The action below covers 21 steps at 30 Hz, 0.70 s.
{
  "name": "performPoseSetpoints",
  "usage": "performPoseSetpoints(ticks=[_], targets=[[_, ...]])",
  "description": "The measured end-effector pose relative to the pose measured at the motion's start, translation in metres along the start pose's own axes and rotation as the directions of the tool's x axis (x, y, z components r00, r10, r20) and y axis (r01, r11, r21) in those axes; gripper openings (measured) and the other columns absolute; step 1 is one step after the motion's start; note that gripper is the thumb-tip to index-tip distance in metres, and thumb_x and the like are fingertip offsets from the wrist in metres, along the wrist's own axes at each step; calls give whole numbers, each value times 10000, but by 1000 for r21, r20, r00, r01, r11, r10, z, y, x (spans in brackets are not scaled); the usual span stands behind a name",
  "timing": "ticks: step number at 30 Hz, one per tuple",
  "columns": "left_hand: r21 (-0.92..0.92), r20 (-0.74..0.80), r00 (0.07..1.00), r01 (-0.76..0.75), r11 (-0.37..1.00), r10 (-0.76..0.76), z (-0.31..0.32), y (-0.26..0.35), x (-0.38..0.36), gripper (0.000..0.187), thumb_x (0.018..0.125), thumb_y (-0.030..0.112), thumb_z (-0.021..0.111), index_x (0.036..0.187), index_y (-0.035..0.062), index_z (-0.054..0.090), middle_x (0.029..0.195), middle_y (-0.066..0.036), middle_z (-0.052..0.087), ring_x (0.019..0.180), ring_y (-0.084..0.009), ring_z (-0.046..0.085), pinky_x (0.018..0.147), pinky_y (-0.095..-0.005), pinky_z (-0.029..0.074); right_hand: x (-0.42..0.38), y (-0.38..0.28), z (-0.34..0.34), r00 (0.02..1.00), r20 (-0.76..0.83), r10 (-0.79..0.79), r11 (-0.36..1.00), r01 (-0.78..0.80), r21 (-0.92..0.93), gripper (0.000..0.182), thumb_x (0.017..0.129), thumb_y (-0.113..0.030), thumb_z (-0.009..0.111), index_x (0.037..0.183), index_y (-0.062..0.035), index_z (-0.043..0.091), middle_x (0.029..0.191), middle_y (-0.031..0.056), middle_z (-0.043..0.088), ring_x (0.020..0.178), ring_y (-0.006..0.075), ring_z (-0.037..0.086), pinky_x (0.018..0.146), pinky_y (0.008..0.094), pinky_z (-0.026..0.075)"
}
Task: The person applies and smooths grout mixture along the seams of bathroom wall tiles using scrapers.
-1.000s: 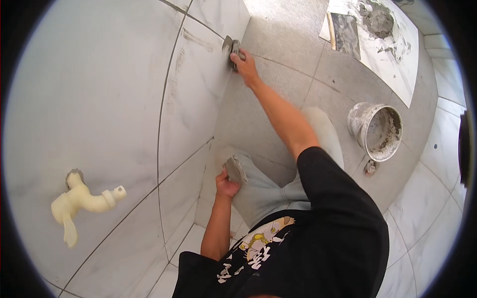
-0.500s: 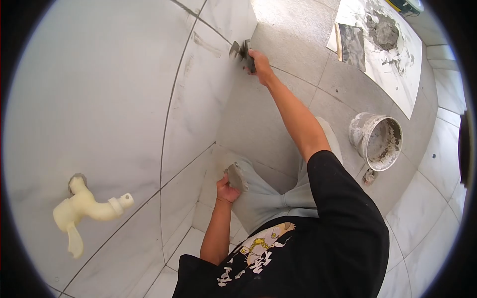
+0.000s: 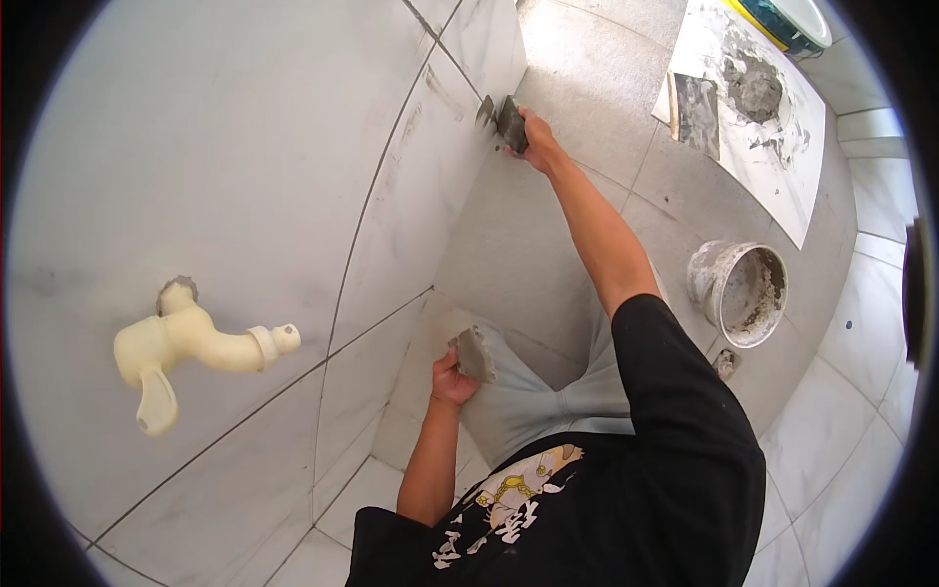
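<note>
My right hand (image 3: 537, 141) reaches far forward, fingers closed around a dark, grout-smeared scraper block (image 3: 512, 124). The block is close to the marble-look wall tiles (image 3: 419, 147), beside a dark grey smear (image 3: 486, 110) near a tile joint. Lower down, over my left thigh, my left hand (image 3: 453, 380) grips a flat grey slab (image 3: 476, 355) coated in paste. Its face is turned up, and my thumb shows along the near edge. Dark grout lines and faint smudges mark the wall.
A cream plastic tap (image 3: 186, 342) juts from the wall at left. On the grey floor (image 3: 587, 127) stands a paste-crusted bucket (image 3: 709, 289). Farther off, a white board (image 3: 807, 191) carries a grey mortar heap (image 3: 755, 90) and a dark flat plate (image 3: 695, 114); a lidded tub (image 3: 787, 24) stands behind.
The scraper block in my right hand has turned so more of its flat face shows. My view has shifted, moving the tap up and right. My left hand still holds the slab.
</note>
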<state>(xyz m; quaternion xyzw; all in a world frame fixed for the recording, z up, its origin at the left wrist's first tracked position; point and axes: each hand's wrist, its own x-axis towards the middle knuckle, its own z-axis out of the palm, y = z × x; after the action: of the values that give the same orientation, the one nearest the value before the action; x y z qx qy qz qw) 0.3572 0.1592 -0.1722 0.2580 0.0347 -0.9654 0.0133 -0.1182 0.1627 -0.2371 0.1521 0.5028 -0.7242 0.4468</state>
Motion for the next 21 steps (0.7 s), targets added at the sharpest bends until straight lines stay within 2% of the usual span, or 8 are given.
performPoseSetpoints(ticks=[3,7,9,11,13,15,19,21], targets=[[-20,-4,1000,3,1000,-3,-8,4,1,459,931,273,598,1334,61,534,1313,-101,602,1216,-288,568,1036,-472,448,-3,0,10,997,-80,-22,1000,20,-24,379,978,-407,397,1003,-70,568,842,110,603,621,236,560,556,383,494],[36,21,1000,-5,999,4,-1,3,9,448,932,272,594,1328,69,542,1309,-97,605,1211,-283,573,1028,-477,452,-28,-35,15,988,148,50,998,-57,42,352,995,-358,360,1040,-57,536,848,126,594,647,256,556,524,357,485],[-60,-21,999,28,998,-29,-4,5,6,449,932,272,593,1335,80,538,1311,-94,604,1206,-281,577,1025,-484,453,-54,-53,25,971,232,59,996,-71,46,345,1002,-339,348,1057,-46,521,851,136,593,654,263,556,508,350,482],[-43,2,999,33,999,-33,-4,4,6,452,931,272,596,1338,84,536,1309,-93,606,1206,-281,577,1030,-481,451,-86,-81,44,973,232,12,999,-19,28,365,1012,-317,315,1116,-21,502,904,176,595,678,247,585,471,310,487],[-30,18,999,32,999,-31,-3,1,7,456,930,273,598,1341,87,534,1307,-92,607,1206,-281,578,1034,-478,450,-114,-111,50,960,280,-5,999,-5,34,377,1015,-321,312,1127,-14,502,923,193,598,660,237,591,484,322,502],[6,-6,999,34,999,-34,-2,0,2,450,938,269,590,1345,87,529,1310,-92,604,1207,-280,577,1040,-477,448,-129,-130,49,884,455,-107,969,196,-153,383,1014,-332,325,1121,-17,514,973,187,605,681,226,598,514,313,518],[38,-12,1000,12,999,-12,-7,3,0,438,946,258,580,1344,84,529,1309,-95,605,1211,-284,574,1040,-476,450,-138,-126,36,909,325,-261,937,319,-142,425,1008,-389,369,1132,-14,525,934,131,601,710,201,603,573,295,543],[8,-47,999,-7,1000,8,-11,3,3,435,947,257,581,1342,83,531,1311,-99,604,1215,-286,572,1035,-474,455,-120,-86,36,928,125,-352,895,373,-247,548,970,-450,484,1222,36,493,883,107,594,724,185,607,616,316,543]])
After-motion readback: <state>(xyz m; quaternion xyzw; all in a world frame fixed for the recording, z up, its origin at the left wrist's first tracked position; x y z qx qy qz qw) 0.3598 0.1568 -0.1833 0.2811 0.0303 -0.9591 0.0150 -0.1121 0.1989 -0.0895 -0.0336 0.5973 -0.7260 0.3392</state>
